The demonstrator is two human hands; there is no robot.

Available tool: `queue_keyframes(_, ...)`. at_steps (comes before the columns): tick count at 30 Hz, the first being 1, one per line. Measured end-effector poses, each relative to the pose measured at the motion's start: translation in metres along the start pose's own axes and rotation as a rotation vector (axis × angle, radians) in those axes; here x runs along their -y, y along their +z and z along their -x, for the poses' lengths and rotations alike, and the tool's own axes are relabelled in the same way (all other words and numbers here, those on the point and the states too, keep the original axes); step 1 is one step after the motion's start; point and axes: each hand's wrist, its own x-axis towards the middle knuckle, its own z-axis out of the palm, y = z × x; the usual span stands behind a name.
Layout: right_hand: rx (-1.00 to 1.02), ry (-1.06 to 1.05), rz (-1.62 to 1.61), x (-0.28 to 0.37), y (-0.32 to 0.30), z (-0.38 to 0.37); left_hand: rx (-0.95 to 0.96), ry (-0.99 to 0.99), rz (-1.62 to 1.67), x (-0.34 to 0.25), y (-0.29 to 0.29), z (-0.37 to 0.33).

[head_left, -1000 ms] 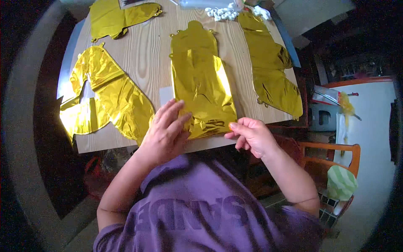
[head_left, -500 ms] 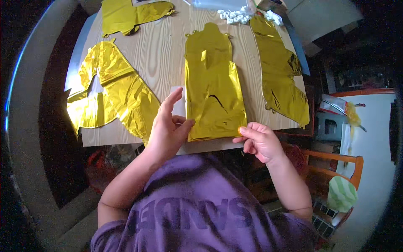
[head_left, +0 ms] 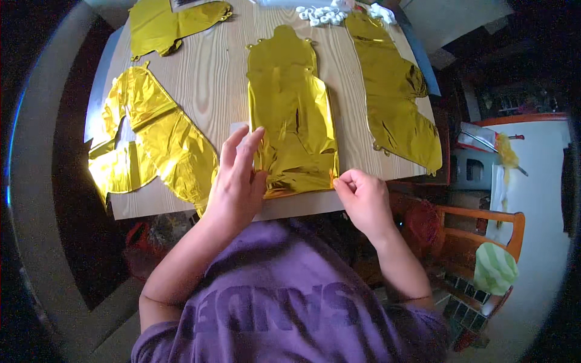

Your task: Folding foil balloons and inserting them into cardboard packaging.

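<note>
Upright before me on the wooden table lies a flat, uninflated gold foil balloon (head_left: pixel 284 103), with small tabs at its upper edge and creases in its lower part. My left hand (head_left: pixel 235 184) is at its lower left corner, thumb against the foil's edge and the other fingers raised; the edge seems gripped there, the contact partly hidden. Thumb and forefinger of my right hand (head_left: pixel 367 196) pinch the lower right corner, where the foil is bunched.
Other flat gold foil balloons lie at the left (head_left: pixel 175 133), the far left (head_left: pixel 157 27) and the right (head_left: pixel 396 103) of the wooden table (head_left: pixel 206 78). White curled pieces (head_left: pixel 321 15) sit at the back. A wooden chair (head_left: pixel 478 215) stands at right.
My right hand has turned and moved slightly up and left in view, closing on the corner. The foil's lower part has wrinkled. The whole table view has shifted a little left.
</note>
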Motion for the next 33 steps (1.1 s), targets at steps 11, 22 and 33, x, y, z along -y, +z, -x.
queue_keyframes(11, -0.19, -0.413, 0.469, 0.02, 0.009, 0.015, 0.081, 0.221, -0.488, -0.001, -0.007, -0.007)
queue_keyframes(22, 0.09, -0.617, 0.581, 0.016, 0.066, 0.035, 0.117, 0.231, -0.447, 0.004, -0.013, -0.008)
queue_keyframes(33, 0.154, -0.518, 0.639, 0.018, 0.073, 0.036, 0.275, 0.731, -0.213, -0.021, -0.001, -0.044)
